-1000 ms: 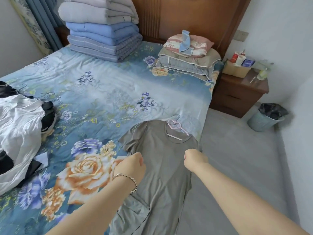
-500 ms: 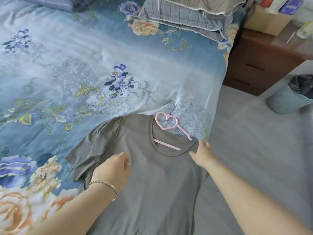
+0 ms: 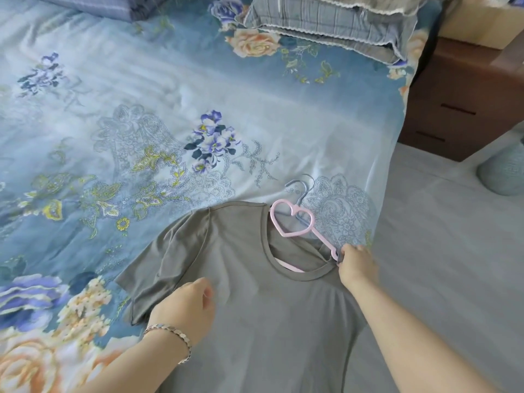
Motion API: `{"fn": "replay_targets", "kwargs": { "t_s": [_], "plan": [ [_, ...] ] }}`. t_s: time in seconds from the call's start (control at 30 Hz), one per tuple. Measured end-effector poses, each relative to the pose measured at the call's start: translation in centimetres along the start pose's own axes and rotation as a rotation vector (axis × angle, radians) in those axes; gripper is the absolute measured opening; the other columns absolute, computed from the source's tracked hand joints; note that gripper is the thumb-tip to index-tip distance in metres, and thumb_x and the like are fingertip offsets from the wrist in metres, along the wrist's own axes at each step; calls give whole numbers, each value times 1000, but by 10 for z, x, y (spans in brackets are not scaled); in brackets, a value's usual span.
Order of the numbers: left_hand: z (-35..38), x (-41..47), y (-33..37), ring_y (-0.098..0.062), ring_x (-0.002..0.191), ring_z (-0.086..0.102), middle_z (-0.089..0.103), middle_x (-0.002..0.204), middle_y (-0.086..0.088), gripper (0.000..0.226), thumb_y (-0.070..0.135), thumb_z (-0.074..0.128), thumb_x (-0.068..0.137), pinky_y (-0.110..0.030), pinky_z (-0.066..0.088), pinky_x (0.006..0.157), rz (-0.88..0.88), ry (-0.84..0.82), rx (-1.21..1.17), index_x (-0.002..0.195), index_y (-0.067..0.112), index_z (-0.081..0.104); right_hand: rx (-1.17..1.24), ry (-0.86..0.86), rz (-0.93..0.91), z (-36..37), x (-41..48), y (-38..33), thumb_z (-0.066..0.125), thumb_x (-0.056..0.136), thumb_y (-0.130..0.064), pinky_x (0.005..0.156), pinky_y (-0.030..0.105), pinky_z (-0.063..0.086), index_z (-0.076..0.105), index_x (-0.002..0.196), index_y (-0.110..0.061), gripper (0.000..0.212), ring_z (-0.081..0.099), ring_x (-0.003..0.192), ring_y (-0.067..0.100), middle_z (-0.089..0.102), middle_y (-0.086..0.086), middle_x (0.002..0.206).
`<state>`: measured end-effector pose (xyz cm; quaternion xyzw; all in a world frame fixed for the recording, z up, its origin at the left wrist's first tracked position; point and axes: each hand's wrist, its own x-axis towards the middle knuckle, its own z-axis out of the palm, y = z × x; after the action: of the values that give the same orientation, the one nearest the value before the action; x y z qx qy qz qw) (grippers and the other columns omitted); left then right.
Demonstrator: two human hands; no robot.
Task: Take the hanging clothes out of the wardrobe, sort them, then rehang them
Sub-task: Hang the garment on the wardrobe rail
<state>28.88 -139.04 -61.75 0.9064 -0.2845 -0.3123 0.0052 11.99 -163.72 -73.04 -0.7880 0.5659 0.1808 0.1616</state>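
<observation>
A grey short-sleeved T-shirt (image 3: 255, 313) lies flat at the bed's right edge, its lower part hanging over the side. A pink hanger (image 3: 295, 221) with a heart-shaped top sticks out of the collar, one arm still inside the neck. A blue-grey hook shows just behind the heart. My right hand (image 3: 357, 266) pinches the hanger's arm and the collar at the shirt's right shoulder. My left hand (image 3: 187, 309), with a bracelet on the wrist, rests on the shirt's chest beside the left sleeve, fingers curled.
The bed (image 3: 141, 114) has a blue floral sheet. Stacked pillows (image 3: 326, 21) lie at its head. A dark wooden nightstand (image 3: 465, 103) stands right of the bed, and a pale blue bin (image 3: 504, 171) sits on the grey floor (image 3: 442, 251).
My view has dropped closer to the shirt. My right hand went from a fist above the shirt to the collar and took hold of the hanger arm. My left hand settled onto the chest.
</observation>
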Motion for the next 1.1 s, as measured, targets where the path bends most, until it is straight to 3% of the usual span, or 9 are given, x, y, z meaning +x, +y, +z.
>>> {"fn": "replay_targets", "kwargs": {
  "t_s": [0.13,0.27,0.43,0.5,0.57,0.73,0.9,1.03,1.1],
  "plan": [
    [-17,-12,-3,-14,80,47,42,74,12,25,22,39,93,-22,38,69,4,47,15,72,34,35,176,-70,-194,-25,-12,-3,47,87,-1,80,33,41,55,91,-17,18,53,102,30,53,10,104],
    [-44,-29,-6,-19,83,53,53,86,8,11,22,39,94,-24,43,70,-21,84,-21,89,28,46,360,-194,-296,-73,-33,-14,51,81,6,62,29,30,39,62,-28,41,44,79,20,44,0,79],
    [-76,-65,-12,-24,81,55,57,87,1,14,20,39,92,-26,43,69,-65,147,-116,83,25,48,509,-359,-370,-133,-93,-46,50,73,15,52,20,32,58,79,-23,40,39,60,12,45,0,73],
    [-86,-88,-17,-23,77,54,57,84,1,15,19,40,92,-26,45,70,-57,165,-142,80,26,48,476,-437,-440,-152,-128,-61,51,76,15,48,15,30,58,90,-19,37,36,57,12,43,3,76],
    [-97,-116,-25,-22,74,52,56,83,2,14,19,41,92,-24,42,66,-52,184,-144,83,27,48,426,-461,-519,-165,-165,-75,58,81,6,46,11,26,51,82,-19,26,31,57,10,38,0,71],
    [-126,-196,-70,-21,82,57,64,93,-1,15,17,40,93,-24,42,70,-28,234,-179,85,25,51,446,-343,-589,-180,-274,-104,62,88,-19,52,18,27,34,63,-22,38,31,55,8,36,-6,60],
    [-153,-301,-146,-24,88,59,63,91,-2,34,20,40,94,-26,44,73,-69,346,-194,62,29,34,368,-138,-652,-198,-411,-130,62,87,-26,51,21,27,31,59,-21,43,31,51,9,35,-6,56],
    [-173,-398,-217,-24,83,57,62,91,-5,17,17,41,94,-27,43,71,-71,434,-225,85,23,54,294,1,-697,-213,-526,-143,64,83,-27,53,29,29,34,54,-21,42,36,52,12,39,-6,52],
    [-178,-444,-254,-24,80,54,63,92,-7,18,14,41,93,-25,40,69,-111,461,-239,82,19,54,222,76,-716,-224,-584,-149,61,81,-24,49,28,26,34,50,-19,41,37,52,16,37,-4,50]
  ]
}}
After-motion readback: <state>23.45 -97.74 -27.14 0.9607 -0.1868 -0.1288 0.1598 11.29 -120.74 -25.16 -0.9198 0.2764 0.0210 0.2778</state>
